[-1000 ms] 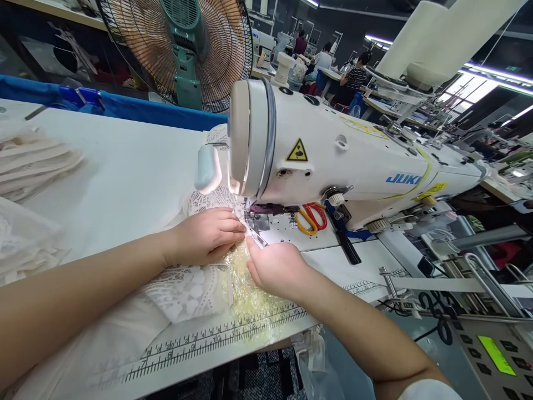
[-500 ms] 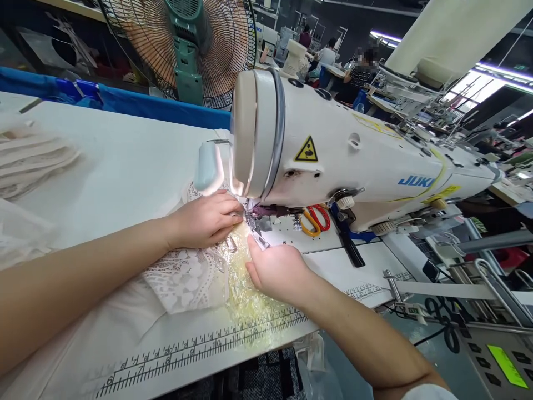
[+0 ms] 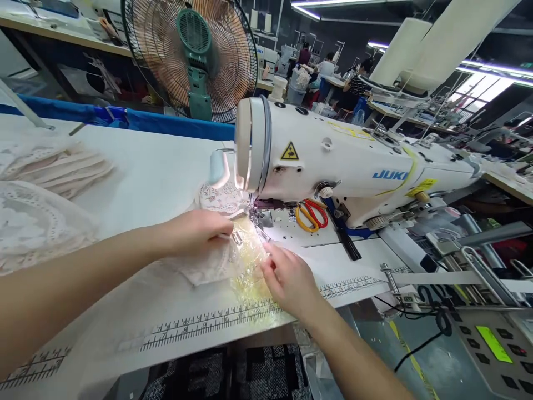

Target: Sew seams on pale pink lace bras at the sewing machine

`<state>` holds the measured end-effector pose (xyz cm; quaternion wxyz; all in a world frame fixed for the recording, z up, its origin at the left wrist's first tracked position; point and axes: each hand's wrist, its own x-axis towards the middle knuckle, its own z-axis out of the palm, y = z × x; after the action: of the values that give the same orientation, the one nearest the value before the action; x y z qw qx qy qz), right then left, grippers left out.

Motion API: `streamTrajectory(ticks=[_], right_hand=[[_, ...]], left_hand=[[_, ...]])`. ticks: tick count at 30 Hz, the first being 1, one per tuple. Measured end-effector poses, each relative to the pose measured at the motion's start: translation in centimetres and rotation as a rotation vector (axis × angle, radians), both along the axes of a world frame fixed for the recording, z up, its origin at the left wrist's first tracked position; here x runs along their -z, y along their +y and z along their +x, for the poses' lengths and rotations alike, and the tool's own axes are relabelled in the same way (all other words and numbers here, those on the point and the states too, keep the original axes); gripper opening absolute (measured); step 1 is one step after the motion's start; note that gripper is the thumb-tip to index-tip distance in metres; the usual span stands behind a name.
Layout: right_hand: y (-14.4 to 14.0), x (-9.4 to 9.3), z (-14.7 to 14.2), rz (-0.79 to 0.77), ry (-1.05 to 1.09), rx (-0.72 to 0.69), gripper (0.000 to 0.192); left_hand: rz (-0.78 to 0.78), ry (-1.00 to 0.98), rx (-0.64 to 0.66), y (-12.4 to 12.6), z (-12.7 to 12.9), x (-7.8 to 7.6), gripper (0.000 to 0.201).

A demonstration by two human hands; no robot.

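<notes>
While its far part lies under the needle end of the machine [image 3: 316, 150], the lace [image 3: 220, 200] spreads toward the near edge of the tabletop [image 3: 158, 172], left of a glossy yellow patch [image 3: 252, 283]. The left hand [image 3: 194, 230] lies over the lace from the left, its thumb and fingers closed on a fold of it just before the needle area. The right hand [image 3: 291, 280] is at the right side of the yellow patch, thumb and forefinger bent close together; whether they pinch anything cannot be told.

Just right of the needle area sit scissors [image 3: 313, 215] with a yellow loop and a red one, and beyond them a black-ended tool [image 3: 348, 244] slants toward the near edge. A ruler strip [image 3: 225, 318] runs along that near edge, passing below both hands, with patterned cloth [image 3: 266, 372] beneath it.

Toward the left edge of the tabletop are two piles: folded pieces [image 3: 79, 169] farther back and more lacy pieces [image 3: 37, 222] nearer, partly behind the left forearm. Blue cloth [image 3: 179, 128] lines the far edge, and a fan [image 3: 197, 61] stands behind it. Off the right of the tabletop is a control panel [image 3: 495, 344] with a green display; white cones [image 3: 400, 53] rise above the machine. Farther back, people [image 3: 327, 66] sit at other tables.
</notes>
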<state>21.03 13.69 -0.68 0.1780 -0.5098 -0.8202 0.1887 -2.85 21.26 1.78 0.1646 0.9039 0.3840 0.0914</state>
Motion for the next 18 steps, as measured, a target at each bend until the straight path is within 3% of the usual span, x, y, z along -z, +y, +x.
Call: streamTrajectory(ticks=[2,4,7,9,12,15,18], right_hand=[[-1.1,0.8,-0.4,0.116,0.234,0.007,0.049],[-2.0,1.4,-1.2,0.201,0.362,-0.094,0.057],[-2.3,1.6,-2.9,0.152,0.359,-0.254,0.056],[-1.9,1.5,-3.8,0.063,0.315,-0.198,0.040],[-0.8,1.0,-4.0,-0.017,0.223,0.015,0.017],[0.1,0.3,-3.1,-0.048,0.057,0.123,0.017],[0.7,-0.1,-2.2,-0.065,-0.083,0.127,0.019]], left_hand=[[-0.154,-0.181,-0.099,0.2,0.2,-0.6,0.025],[-0.224,-0.273,-0.177,0.5,0.6,-1.2,0.030],[-0.137,-0.175,-0.317,0.7,1.6,-1.6,0.030],[-0.057,-0.067,-0.392,0.7,2.3,-1.3,0.027],[0.011,0.044,-0.456,0.2,2.8,-0.3,0.023],[0.041,0.160,-0.507,-1.0,3.0,0.8,0.015],[0.033,0.265,-0.467,-2.4,3.3,1.0,0.041]])
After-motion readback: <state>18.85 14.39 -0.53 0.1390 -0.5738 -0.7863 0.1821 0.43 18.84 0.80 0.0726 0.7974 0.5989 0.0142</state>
